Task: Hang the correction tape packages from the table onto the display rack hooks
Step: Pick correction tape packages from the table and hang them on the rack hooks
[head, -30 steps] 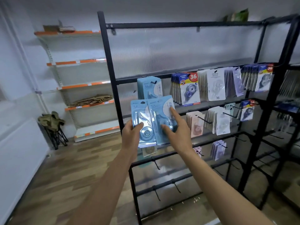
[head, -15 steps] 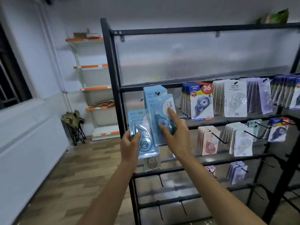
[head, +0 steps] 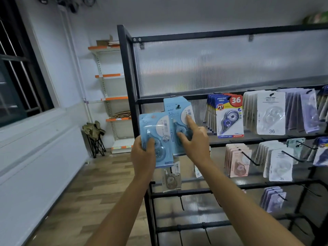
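Note:
My left hand grips a small stack of light-blue correction tape packages by the lower left corner, in front of the black display rack. To the right, one more light-blue package sits against others of its kind on the top-row left hook, whose tip shows through its hole. My right hand holds this package, thumb and index finger lying on its front. No table is in view.
More hooks to the right carry blue-yellow "36" packs, white packs, pink packs and purple ones. Bare hooks stick out on the lower bars. Orange-edged shelves and a folding stool stand at the back left.
My right hand raised its package up and right onto the top-row hook. My left hand stayed put with its stack. The camera came closer and turned left.

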